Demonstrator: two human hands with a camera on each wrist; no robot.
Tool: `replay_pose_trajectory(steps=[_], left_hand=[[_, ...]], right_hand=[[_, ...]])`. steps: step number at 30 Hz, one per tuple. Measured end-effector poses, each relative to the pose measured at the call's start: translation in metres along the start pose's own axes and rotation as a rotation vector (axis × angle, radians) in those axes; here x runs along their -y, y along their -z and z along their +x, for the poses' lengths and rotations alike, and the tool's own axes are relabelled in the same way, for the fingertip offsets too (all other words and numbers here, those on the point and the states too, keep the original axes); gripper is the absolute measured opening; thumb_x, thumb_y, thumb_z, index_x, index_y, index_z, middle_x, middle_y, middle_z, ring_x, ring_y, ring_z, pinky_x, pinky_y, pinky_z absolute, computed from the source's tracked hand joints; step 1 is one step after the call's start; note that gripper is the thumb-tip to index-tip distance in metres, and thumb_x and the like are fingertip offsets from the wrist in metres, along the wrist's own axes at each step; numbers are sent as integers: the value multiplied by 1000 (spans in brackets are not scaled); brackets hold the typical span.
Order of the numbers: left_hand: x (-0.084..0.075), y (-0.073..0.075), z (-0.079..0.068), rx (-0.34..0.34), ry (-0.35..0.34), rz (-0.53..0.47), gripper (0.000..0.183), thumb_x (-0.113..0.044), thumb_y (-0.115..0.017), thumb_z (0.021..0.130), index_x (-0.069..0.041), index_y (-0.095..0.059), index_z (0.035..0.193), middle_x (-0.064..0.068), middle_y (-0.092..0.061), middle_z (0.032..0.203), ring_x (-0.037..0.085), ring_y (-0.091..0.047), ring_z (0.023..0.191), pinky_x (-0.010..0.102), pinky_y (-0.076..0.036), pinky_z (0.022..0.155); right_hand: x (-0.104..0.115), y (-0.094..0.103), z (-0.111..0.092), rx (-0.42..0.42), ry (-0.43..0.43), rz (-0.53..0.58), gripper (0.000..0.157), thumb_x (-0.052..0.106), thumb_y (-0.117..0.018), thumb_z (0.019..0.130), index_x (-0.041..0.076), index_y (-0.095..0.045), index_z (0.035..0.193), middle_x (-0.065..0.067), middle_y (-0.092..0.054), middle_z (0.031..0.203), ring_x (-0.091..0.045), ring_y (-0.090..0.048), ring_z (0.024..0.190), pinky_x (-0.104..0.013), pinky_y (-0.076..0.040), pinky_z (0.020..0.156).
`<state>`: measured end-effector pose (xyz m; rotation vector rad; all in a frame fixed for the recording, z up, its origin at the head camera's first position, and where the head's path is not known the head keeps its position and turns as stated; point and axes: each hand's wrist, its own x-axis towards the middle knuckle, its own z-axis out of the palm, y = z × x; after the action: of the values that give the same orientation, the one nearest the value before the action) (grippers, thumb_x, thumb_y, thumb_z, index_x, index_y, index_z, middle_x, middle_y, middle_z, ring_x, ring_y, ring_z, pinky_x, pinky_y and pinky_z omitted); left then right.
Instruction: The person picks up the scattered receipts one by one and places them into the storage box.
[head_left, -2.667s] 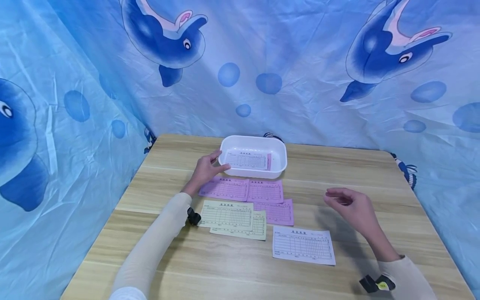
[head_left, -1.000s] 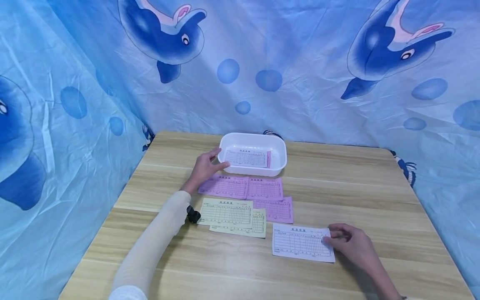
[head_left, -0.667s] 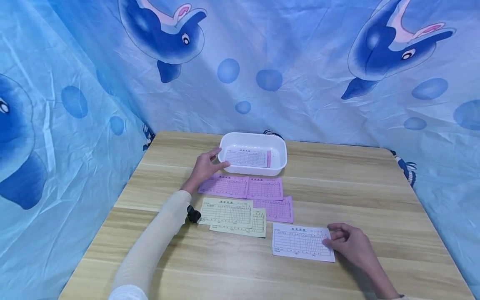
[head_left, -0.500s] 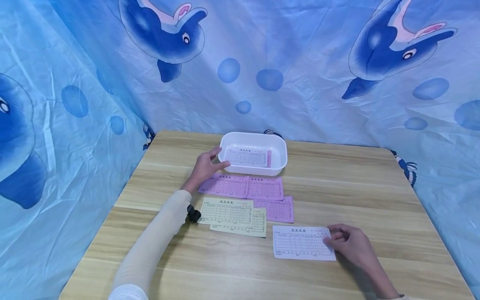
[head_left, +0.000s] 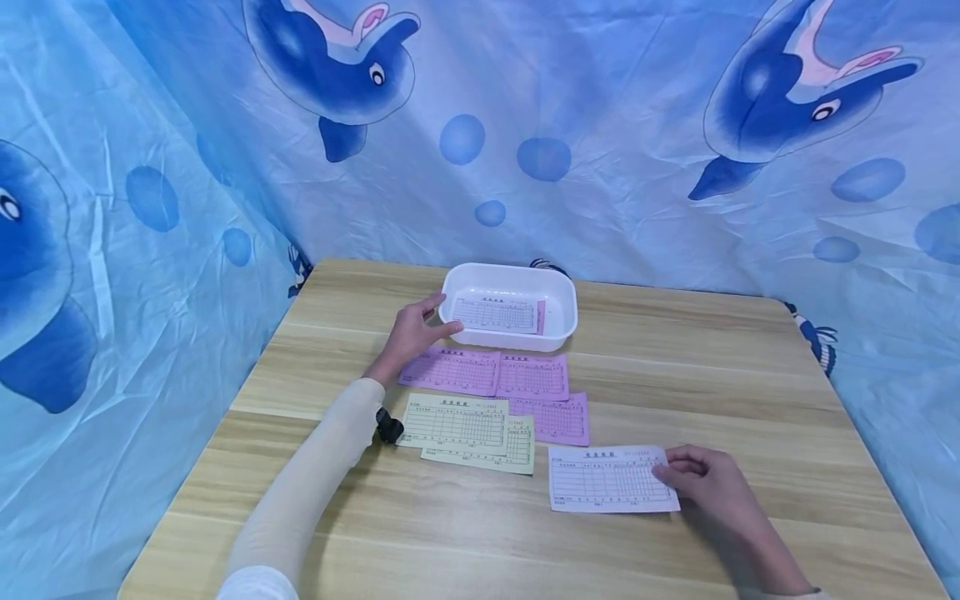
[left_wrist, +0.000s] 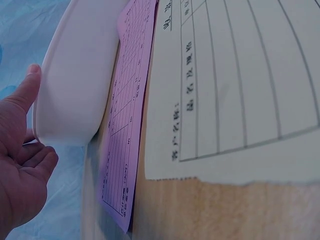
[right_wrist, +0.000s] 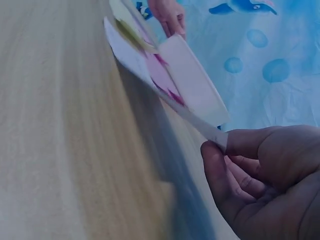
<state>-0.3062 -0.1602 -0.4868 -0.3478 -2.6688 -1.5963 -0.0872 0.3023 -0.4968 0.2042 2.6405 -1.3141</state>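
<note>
My right hand (head_left: 723, 492) pinches the right edge of a white receipt slip (head_left: 611, 481) between thumb and fingers. In the right wrist view the slip (right_wrist: 190, 117) is seen nearly edge-on, raised off the table with a shadow under it. My left hand (head_left: 412, 333) holds the left end of a white plastic tub (head_left: 551, 342), thumb at the near side and fingers at the left side. Inside the tub lies a white slip (head_left: 491, 315) over a pink one (head_left: 541, 317). The left wrist view shows the thumb against the tub's wall (left_wrist: 75, 75).
In front of the tub lie three pink slips (head_left: 450, 372), partly overlapping. Two pale green slips (head_left: 453, 425) overlap nearer to me. The wooden table (head_left: 675, 358) ends at a blue dolphin-print cloth (head_left: 615, 208) behind and at the sides.
My right hand has come down to the white slip, taken its right edge and lifted it off the table. The left hand has stayed at the tub.
</note>
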Motion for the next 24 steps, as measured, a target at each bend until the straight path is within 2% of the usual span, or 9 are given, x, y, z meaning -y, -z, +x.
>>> replay_pose_trajectory(steps=[3, 9, 13, 17, 24], left_hand=[[0, 1, 0, -2, -2, -1, 85, -36, -84, 86, 0, -44, 152, 15, -36, 162, 32, -40, 147, 40, -41, 119], [-1, 1, -1, -3, -4, -12, 85, -35, -84, 86, 1, -44, 151, 15, -36, 162, 31, -39, 148, 40, -40, 119], [0, 1, 0, -4, 3, -17, 85, -35, -84, 86, 0, -44, 151, 15, -36, 162, 31, -39, 148, 40, -40, 119], [1, 0, 0, -7, 5, -19, 86, -36, -85, 85, 1, -44, 151, 16, -36, 162, 32, -39, 148, 41, -40, 119], [1, -1, -1, -6, -8, -29, 86, -36, -85, 85, 2, -44, 151, 17, -36, 162, 33, -39, 148, 42, -39, 120]], right_hand=[[3, 3, 1, 5, -15, 67, 39, 21, -82, 89, -5, -69, 115, -10, -76, 97, -5, -68, 83, -21, -59, 70], [11, 9, 6, -24, -1, 60, 34, 23, -81, 90, -2, -71, 111, -8, -77, 96, -4, -67, 82, -19, -56, 69], [20, 14, 10, -47, 5, 72, 39, 27, -80, 91, -3, -70, 113, -8, -76, 97, -4, -67, 82, -20, -57, 68], [32, 20, 16, -79, 28, 33, 43, 33, -79, 92, -3, -70, 115, -8, -75, 99, -3, -67, 83, -19, -58, 68], [54, 28, 32, -92, 50, 71, 49, 36, -74, 95, -3, -65, 123, -10, -71, 104, -7, -67, 86, -27, -64, 74]])
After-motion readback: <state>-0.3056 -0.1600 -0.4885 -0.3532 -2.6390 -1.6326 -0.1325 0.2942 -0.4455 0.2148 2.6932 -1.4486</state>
